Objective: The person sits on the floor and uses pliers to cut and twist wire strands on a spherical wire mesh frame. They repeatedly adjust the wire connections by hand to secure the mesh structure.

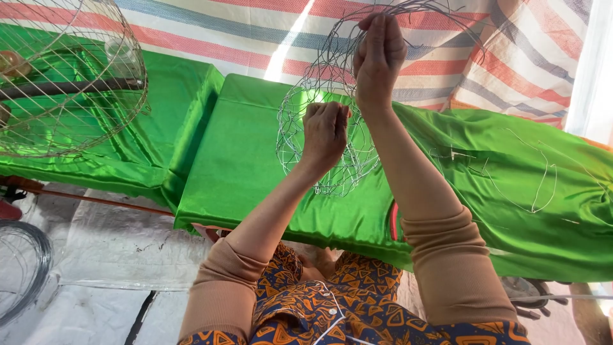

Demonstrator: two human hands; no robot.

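Observation:
I hold a half-woven wire mesh basket up above a table draped in shiny green cloth. My left hand is closed on the mesh near its middle. Higher up, my right hand pinches the loose wire strands at the basket's upper rim. Both arms wear tan sleeves.
A finished round wire basket rests on a second green-covered table at the upper left. Loose bent wires lie on the cloth at the right. A coil of wire lies on the white sheet at the lower left. A striped tarp hangs behind.

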